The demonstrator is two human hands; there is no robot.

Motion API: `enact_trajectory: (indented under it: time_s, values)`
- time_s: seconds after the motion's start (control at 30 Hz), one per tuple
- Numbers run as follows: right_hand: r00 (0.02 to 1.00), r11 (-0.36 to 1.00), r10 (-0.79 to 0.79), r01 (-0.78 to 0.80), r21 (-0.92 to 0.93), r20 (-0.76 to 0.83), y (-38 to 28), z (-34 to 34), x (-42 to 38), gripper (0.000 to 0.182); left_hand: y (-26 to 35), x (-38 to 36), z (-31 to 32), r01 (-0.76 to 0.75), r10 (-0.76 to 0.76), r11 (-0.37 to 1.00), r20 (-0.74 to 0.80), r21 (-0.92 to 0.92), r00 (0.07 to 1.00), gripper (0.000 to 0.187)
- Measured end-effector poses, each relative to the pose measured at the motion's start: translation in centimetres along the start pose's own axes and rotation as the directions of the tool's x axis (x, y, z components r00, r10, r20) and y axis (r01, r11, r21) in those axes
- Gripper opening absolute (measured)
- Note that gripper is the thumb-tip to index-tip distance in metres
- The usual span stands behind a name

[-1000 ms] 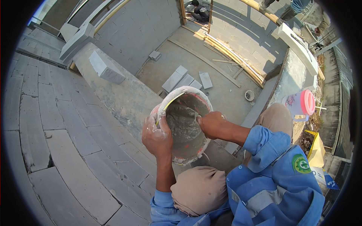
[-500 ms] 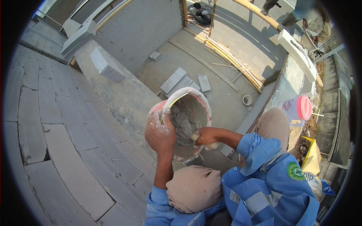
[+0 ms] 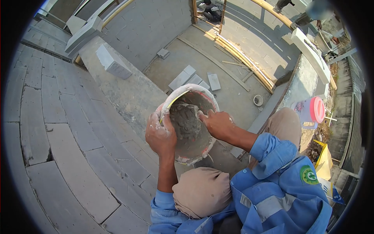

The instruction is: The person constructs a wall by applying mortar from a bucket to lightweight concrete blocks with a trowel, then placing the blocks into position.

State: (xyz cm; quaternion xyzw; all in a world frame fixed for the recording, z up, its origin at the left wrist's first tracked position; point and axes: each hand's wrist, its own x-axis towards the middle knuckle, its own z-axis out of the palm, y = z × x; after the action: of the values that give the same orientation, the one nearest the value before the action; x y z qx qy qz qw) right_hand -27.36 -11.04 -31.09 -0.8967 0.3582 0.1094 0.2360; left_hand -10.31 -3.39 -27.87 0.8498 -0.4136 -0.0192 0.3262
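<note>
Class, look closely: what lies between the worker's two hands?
In the head view, grey mix inside the bucket lies between left hand and right hand.

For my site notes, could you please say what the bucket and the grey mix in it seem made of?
The bucket is probably plastic: reddish patches show through its dull whitish crust. The grey mix seems wet mortar, lumpy and smeared; exact recipe unclear.

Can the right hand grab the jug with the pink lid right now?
Probably not straight away: the right hand is at the mouth of the bucket, and the raised knee looks partly in the way of the jug.
</note>
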Motion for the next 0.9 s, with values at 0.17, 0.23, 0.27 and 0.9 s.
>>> enact_trajectory:
  time_s: [0.17,0.23,0.27,0.9]
  values:
    - [0.994,0.997,0.061,-0.065,-0.035,-0.087,0.1,3.3,1.8,0.034,0.2,-0.5,0.4,-0.04,0.04,0.999,-0.015,-0.024,0.999,0.023]
    - [0.935,0.83,-0.29,0.14,-0.54,-0.203,-0.8,4.5,-0.1,0.045,0.0,-0.6,0.6,-0.056,0.056,0.998,-0.017,-0.016,0.998,0.023]
    - [0.936,0.83,-0.283,0.13,-0.542,-0.209,-1.2,5.1,-0.8,0.045,0.2,-0.5,0.7,-0.09,0.089,0.996,-0.02,-0.015,0.996,0.023]
    - [0.981,0.95,-0.195,0.182,-0.254,-0.024,2.1,1.9,4.1,0.028,-0.2,-0.7,-0.4,-0.049,0.049,0.999,0.033,-0.006,0.998,0.027]
